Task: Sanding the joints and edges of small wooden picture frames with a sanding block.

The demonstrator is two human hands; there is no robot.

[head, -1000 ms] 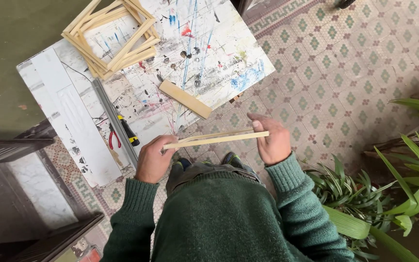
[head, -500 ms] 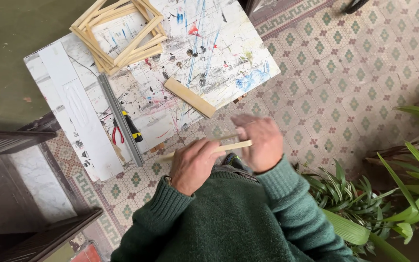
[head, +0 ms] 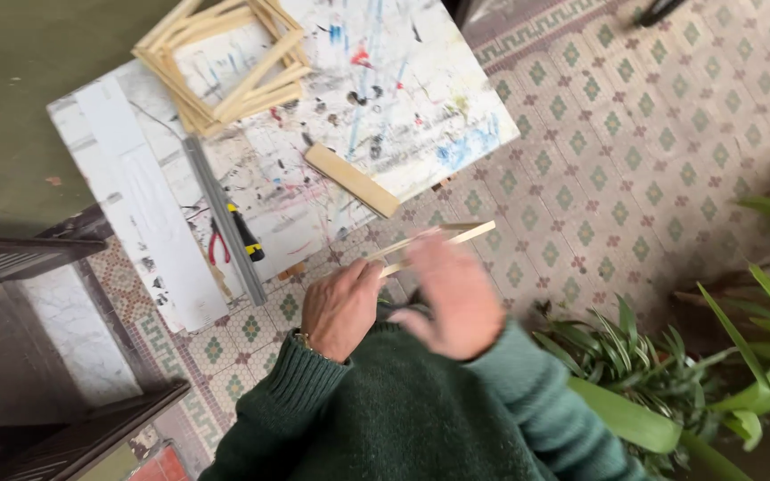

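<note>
Head view: our left hand (head: 340, 307) grips the wooden strips (head: 434, 245) near one end, the rest jutting past the fingertips; right hand (head: 456, 298) is blurred beside them, grip unclear. We'd best keep the strips level

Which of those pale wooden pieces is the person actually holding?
The thin wooden strip, gripped by the left hand over the tiled floor. The short flat block and the stacked frames lie untouched on the paint-spattered board.
</note>
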